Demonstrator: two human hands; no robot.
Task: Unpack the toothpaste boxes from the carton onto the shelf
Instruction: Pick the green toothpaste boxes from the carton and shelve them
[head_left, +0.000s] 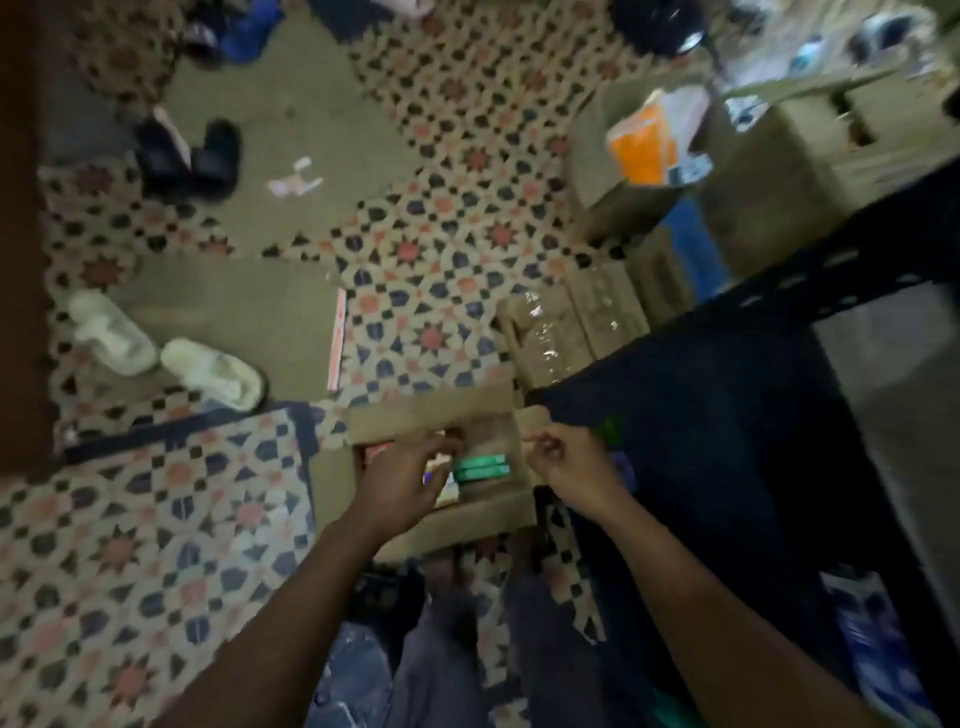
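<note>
Left hand hides most toothpaste boxes inside the blurred carton

Bare left hand, bare right hand, dark grey trousers.

We see the open carton on patterned floor tiles. Inside the carton lie two green toothpaste boxes, stacked. Our left hand reaches into the carton, fingers curled over a pale box; motion blur hides the grip. Our right hand hovers at the carton's right edge, fingers curled. The dark shelf stands right of the carton; white slippers lie to its left.
</note>
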